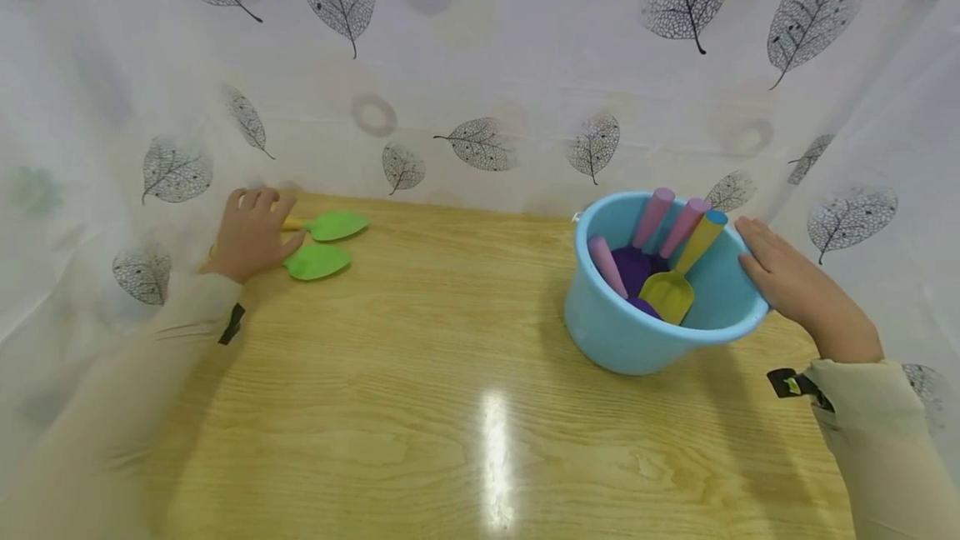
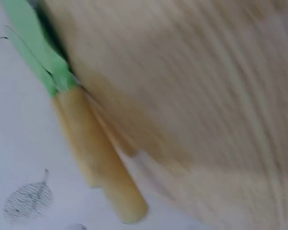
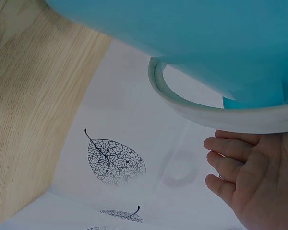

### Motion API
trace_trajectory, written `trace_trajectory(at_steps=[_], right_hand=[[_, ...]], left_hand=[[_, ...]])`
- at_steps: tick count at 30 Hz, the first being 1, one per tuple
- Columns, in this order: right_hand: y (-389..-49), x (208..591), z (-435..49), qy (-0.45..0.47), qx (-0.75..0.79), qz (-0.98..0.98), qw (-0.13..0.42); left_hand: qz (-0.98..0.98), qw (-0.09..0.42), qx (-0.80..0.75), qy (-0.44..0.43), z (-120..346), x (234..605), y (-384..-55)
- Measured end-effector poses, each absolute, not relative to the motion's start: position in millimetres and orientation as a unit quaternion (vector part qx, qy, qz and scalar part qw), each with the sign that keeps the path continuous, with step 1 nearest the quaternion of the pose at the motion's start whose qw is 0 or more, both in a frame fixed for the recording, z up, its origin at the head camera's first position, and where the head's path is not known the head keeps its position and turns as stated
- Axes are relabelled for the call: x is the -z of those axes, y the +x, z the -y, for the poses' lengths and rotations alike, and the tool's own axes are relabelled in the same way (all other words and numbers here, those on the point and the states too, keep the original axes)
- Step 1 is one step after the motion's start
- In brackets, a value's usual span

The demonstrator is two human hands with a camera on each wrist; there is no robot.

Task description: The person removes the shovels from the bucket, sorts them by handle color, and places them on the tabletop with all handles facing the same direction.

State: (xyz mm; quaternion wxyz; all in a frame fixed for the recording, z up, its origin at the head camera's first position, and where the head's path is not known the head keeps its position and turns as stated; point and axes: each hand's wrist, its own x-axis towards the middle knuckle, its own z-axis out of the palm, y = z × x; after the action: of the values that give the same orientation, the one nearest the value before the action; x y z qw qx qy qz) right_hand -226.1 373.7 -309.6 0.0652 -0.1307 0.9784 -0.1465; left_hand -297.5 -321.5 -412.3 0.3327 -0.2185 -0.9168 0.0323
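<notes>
My left hand (image 1: 253,233) lies over the handles of two small trowels at the far left, with the thumb spread away. The trowels have green leaf-shaped blades (image 1: 318,262) and yellow handles (image 2: 103,153); no fingers show around those handles in the left wrist view. At the right, my right hand (image 1: 798,286) rests against the rim of a light blue bucket (image 1: 626,332), its fingers extended. In the right wrist view, the fingers lie beside the bucket's white carrying handle (image 3: 201,112). Inside the bucket are a yellow scoop (image 1: 670,294) and purple tools with pink handles (image 1: 654,217).
The wooden table (image 1: 420,332) stretches between the trowels and the bucket. A white curtain (image 1: 480,65) printed with dark leaves hangs behind the table and along both sides.
</notes>
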Motion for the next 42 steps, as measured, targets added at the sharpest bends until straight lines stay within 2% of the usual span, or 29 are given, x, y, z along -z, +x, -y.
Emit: trace_trajectory(at_steps=[7,15,27,42], right_hand=[[-227,310,-374,-0.132,0.145,-0.979,0.061],[-227,311,-375,-0.134,0.145,-0.979,0.06],[-227,311,-374,-0.132,0.146,-0.978,0.063],[-227,311,-374,-0.133,0.15,-0.978,0.061]], left_hand=[[0.929,0.318,-0.021,-0.189,285,390,-297],[0.942,0.277,-0.026,-0.186,244,366,-287],[0.89,0.367,-0.03,-0.267,183,342,-272],[0.867,0.373,-0.034,-0.327,130,330,-271]])
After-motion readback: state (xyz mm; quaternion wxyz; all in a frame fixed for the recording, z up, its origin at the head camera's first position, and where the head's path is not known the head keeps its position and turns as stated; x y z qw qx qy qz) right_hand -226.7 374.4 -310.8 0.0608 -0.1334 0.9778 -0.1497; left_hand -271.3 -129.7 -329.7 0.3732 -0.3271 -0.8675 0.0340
